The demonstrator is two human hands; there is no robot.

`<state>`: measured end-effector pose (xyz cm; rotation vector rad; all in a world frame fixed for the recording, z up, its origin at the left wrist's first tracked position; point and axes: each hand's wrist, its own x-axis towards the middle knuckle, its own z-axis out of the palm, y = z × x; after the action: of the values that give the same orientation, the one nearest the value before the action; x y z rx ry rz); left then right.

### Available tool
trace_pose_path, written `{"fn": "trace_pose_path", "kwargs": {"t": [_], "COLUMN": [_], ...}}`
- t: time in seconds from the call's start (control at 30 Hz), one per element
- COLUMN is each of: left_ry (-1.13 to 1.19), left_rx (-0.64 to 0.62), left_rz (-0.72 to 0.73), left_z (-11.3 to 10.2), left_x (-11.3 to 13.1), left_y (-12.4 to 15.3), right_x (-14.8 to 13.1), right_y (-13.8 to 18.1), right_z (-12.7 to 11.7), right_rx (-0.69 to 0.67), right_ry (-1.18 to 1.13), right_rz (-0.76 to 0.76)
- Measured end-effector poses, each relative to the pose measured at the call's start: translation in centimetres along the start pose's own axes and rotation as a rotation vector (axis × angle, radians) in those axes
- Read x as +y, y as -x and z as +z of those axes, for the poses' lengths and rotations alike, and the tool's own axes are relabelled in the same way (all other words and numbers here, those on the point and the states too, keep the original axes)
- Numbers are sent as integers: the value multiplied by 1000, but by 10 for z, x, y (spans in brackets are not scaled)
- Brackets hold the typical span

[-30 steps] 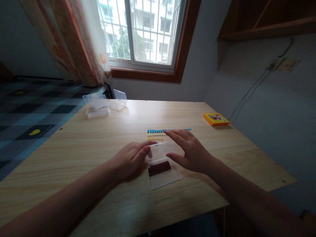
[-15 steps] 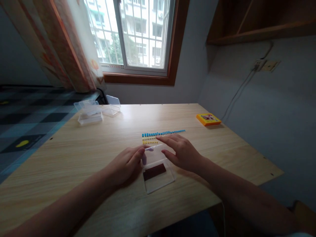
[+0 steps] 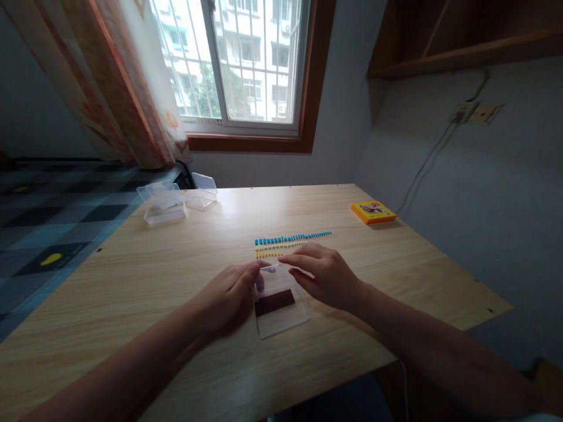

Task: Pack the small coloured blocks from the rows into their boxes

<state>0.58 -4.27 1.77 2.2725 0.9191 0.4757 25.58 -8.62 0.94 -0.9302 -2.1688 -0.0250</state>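
A clear plastic box lies opened in front of me, with a dark brown rectangular piece inside it. Its transparent lid is raised on the far side. My left hand grips the lid's left edge, the thumb on the near side and fingertips showing through the plastic behind. At the lid's right corner is my right hand, its fingers stretched and the thumb held apart; whether a fingertip touches the lid is hard to tell. Just beyond the lid run rows of tiny blue pieces and yellow pieces.
Clear plastic containers stand at the table's far left, with another opened clear box beside them. A yellow-orange box sits near the right edge. The wooden table stands below a window. A cable hangs along the right wall.
The right hand has come down slightly, its index fingertip moving from over the rows to the lid's top corner. The lid has tipped a little. The left hand keeps its grip.
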Motion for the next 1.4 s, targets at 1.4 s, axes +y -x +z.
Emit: {"fn": "trace_pose_path", "kwargs": {"t": [1.4], "left_ry": [-177], "left_rx": [-226], "left_rz": [-21], "left_z": [0], "left_x": [35], "left_y": [12], "right_x": [8], "right_y": [0], "right_z": [-24], "right_rx": [-568], "right_ry": [-279], "right_rz": [-107]}}
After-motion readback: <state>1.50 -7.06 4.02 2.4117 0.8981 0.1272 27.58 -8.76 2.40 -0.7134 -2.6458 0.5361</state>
